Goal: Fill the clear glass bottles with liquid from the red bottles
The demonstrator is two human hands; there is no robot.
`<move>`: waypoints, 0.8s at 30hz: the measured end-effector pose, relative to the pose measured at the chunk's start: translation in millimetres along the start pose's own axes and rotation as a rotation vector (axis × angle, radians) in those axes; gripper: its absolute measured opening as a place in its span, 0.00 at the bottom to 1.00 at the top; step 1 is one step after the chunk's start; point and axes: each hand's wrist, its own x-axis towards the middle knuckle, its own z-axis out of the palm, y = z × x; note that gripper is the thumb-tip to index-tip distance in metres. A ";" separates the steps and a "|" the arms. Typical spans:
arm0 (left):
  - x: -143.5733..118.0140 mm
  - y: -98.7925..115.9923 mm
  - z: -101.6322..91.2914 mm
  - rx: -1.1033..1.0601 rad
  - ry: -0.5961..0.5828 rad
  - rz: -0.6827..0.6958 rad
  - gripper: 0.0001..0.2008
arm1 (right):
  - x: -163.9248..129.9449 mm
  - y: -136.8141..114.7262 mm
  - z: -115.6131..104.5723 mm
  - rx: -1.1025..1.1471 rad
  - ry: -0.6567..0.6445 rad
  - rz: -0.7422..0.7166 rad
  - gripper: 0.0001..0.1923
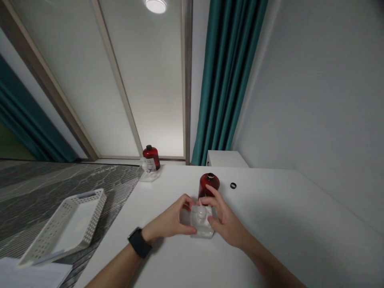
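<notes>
A clear, see-through piece with a square base and a rounded middle [201,218] sits on the white table in front of me; its exact kind I cannot make out. My left hand [177,218] curls round its left side, thumb at the front corner and fingers behind. From the right, my right hand [223,220] has its thumb against the piece and fingers bent over its back. Just behind stands a dark red bottle [203,184] with an uncapped neck, partly covered by my right fingers. A small black ring [233,185] lies to the bottle's right.
At the table's [168,256] far left corner stands another red bottle [154,155] with a black cap, a similar clear piece [147,175] before it. Left of the table are a white perforated basket [95,218] and white paper [33,274]. A white cabinet [226,159] stands behind.
</notes>
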 end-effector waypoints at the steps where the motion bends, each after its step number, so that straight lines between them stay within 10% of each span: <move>1: 0.3 0.3 -0.6 -0.001 -0.003 -0.004 0.28 | -0.3 0.2 0.6 0.024 -0.011 0.017 0.40; 24: 1.6 8.6 -3.3 -0.006 -0.027 -0.028 0.28 | -2.0 5.9 5.1 0.114 -0.065 0.041 0.38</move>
